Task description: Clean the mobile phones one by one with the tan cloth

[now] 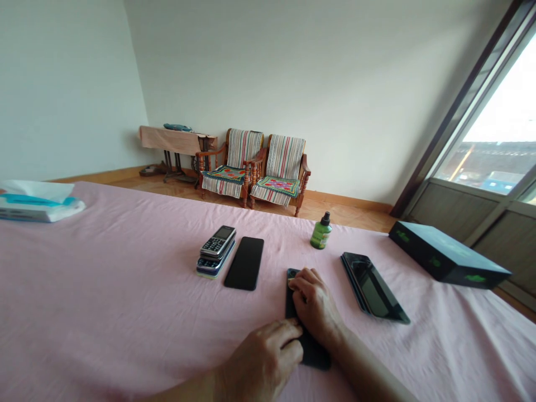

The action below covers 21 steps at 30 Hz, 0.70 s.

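A dark smartphone [312,352] lies on the pink cloth in front of me, with the camera end pointing away. My left hand [266,357] is at its left edge, fingers bent over the side and gripping it. Across the upper part of the phone rests my right hand [314,301], its fingers curled together near the camera corner. Something small and pale shows under those fingertips, too covered to name. To the left lies another black smartphone [245,263], screen up. Beside that one, a keypad phone [218,241] tops a small stack of phones.
Right of my hands lie stacked dark tablets [377,287]. A green spray bottle [321,231] stands behind, and a black box [448,257] sits at the far right. A tissue pack [42,209] is at the left edge. Two wooden chairs [280,162] stand beyond the table.
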Each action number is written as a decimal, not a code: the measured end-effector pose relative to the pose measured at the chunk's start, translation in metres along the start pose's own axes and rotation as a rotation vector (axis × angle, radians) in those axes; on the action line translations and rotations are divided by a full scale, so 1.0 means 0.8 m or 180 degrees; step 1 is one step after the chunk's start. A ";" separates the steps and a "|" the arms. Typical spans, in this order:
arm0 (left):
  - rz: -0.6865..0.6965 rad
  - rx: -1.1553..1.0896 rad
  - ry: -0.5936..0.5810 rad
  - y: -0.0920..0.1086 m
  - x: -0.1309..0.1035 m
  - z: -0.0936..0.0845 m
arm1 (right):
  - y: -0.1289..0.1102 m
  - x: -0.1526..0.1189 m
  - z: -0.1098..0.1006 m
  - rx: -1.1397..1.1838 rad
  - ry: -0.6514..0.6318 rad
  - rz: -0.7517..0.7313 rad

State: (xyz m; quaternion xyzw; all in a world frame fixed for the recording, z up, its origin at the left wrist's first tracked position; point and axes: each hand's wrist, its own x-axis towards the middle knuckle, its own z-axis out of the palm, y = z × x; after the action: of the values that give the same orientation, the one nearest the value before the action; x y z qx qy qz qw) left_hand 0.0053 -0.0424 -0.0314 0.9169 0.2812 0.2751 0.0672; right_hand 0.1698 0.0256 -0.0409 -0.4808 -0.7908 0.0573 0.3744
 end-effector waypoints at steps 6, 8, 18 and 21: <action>0.0049 -0.0108 -0.0092 0.003 0.001 -0.006 | -0.003 0.007 -0.007 -0.0113 -0.0213 -0.0004; 0.0077 -0.0086 -0.0113 0.000 0.001 -0.005 | -0.004 0.006 -0.009 -0.0113 -0.0253 -0.0075; 0.0155 -0.0048 -0.0181 -0.005 0.002 0.000 | 0.000 -0.014 -0.009 -0.0192 0.0021 0.0147; 0.0133 -0.0009 -0.0114 -0.004 0.002 -0.001 | 0.004 -0.013 -0.008 -0.0234 0.0029 0.0282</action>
State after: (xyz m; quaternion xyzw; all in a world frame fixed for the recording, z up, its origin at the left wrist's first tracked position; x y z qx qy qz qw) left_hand 0.0045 -0.0389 -0.0314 0.9273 0.2603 0.2603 0.0677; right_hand 0.1787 0.0174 -0.0437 -0.5290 -0.7686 0.0426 0.3572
